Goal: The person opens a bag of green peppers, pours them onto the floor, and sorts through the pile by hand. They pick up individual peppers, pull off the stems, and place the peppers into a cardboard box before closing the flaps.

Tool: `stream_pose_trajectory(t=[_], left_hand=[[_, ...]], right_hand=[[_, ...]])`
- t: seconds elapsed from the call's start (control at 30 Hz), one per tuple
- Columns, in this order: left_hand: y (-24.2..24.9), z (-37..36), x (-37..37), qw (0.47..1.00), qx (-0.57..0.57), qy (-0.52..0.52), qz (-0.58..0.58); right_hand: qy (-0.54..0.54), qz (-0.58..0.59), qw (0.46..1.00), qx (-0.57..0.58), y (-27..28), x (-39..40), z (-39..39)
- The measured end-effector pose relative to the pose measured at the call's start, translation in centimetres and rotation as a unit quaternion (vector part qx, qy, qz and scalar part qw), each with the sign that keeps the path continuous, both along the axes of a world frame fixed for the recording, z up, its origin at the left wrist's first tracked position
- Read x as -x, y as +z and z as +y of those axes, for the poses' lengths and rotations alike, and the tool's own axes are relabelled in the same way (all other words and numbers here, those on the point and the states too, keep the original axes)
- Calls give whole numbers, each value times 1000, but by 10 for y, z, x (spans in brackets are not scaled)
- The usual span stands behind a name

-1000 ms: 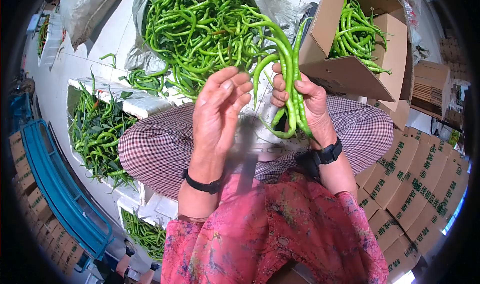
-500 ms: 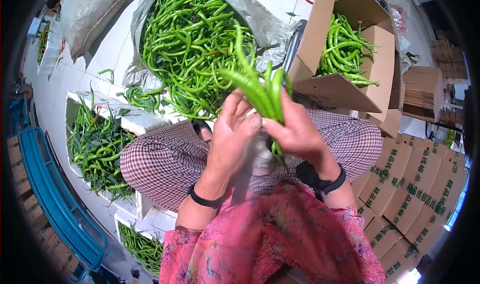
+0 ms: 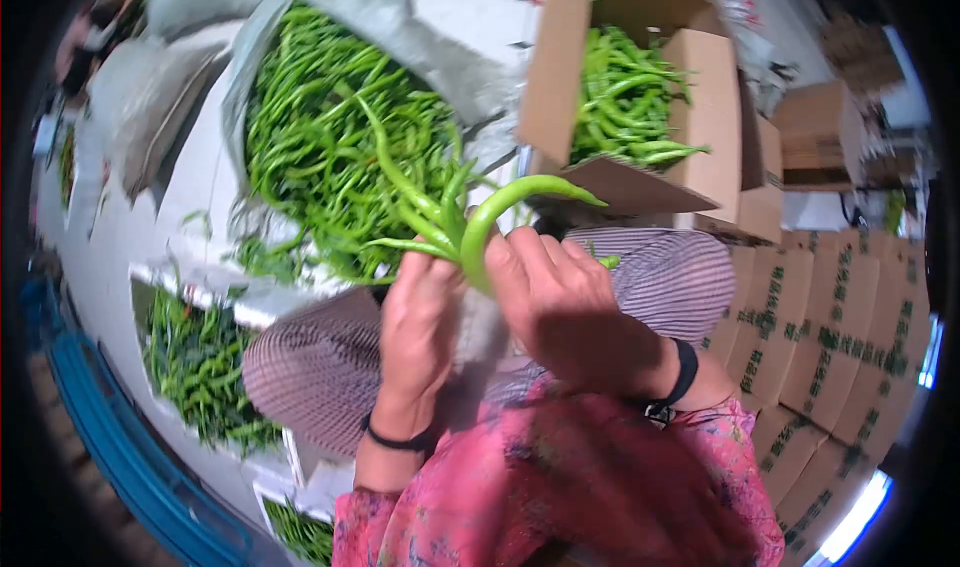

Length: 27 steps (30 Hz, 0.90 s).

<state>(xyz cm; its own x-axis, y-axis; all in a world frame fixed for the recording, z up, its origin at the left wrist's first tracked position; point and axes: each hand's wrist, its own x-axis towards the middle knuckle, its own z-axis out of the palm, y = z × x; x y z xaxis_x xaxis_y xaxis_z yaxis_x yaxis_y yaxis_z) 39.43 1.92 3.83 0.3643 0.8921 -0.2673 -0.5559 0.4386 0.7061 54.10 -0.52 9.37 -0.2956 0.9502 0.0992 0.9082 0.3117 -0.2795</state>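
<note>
Between my two hands is a small bunch of long green chili peppers (image 3: 476, 245), their curved ends pointing up and outward. My left hand (image 3: 420, 307) is closed around the lower left side of the bunch, slightly blurred. My right hand (image 3: 555, 292) wraps its fingers about the peppers from the right, and a tip sticks out past its knuckles. Just beyond the hands lies an opened pale sack (image 3: 375, 2), heaped with more green chili peppers (image 3: 330, 127). To its right stands a cardboard box (image 3: 553, 77) with chili peppers inside.
White foam boxes (image 3: 145, 342) with peppers and leaves stand at the left, beside a blue frame (image 3: 125, 447). Full sacks (image 3: 150, 107) lie at the back left. Flat printed cartons (image 3: 820, 357) are stacked at the right. My checked trouser legs (image 3: 310, 357) flank the hands.
The camera view has shifted. My hands have turned the pepper bunch; its peppers now fan out left and right, and my right hand has rolled over with knuckles up.
</note>
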Motion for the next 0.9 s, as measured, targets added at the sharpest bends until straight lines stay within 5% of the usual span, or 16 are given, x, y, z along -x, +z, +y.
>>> stream_pose_trajectory(t=[0.07, 0.23, 0.27, 0.37, 0.43, 0.53, 0.6, 0.63, 0.7, 0.73, 0.77, 0.83, 0.9], left_hand=[[14, -2, 6, 995, -26, -30, -88], [31, 4, 21, 999, 20, -27, -7], [31, 4, 25, 999, 33, -27, -6], [30, 6, 30, 998, 41, -49, 1], [40, 9, 28, 998, 45, -48, 15], [49, 20, 43, 996, 6, -33, 88], [60, 32, 71, 987, -54, 1, 150], [66, 38, 83, 981, -65, 34, 181], [74, 51, 99, 958, -81, 96, 257], [70, 59, 109, 957, -79, 105, 259], [60, 69, 125, 960, -58, 99, 255], [35, 76, 141, 967, 4, 88, 239], [9, 93, 137, 952, 57, 95, 286]], right_hand=[[-46, -14, 999, 6, 35, -25, 1], [-203, 88, 968, -121, 70, -135, 36], [-252, 121, 957, -71, 68, -160, 47], [-311, 234, 921, 24, 33, -218, 83], [-325, -2, 944, -47, -26, -262, 122], [-330, 256, 905, 82, -96, -295, 166], [-321, 166, 920, 150, -161, -325, 186], [-315, 167, 922, 152, -151, -314, 188], [-451, 366, 778, 241, -114, -272, 176], [-440, 398, 774, 219, -110, -264, 170], [-416, 372, 798, 230, -114, -269, 166], [-367, 33, 926, 81, -133, -296, 166], [-296, -45, 949, 103, -140, -323, 162]])
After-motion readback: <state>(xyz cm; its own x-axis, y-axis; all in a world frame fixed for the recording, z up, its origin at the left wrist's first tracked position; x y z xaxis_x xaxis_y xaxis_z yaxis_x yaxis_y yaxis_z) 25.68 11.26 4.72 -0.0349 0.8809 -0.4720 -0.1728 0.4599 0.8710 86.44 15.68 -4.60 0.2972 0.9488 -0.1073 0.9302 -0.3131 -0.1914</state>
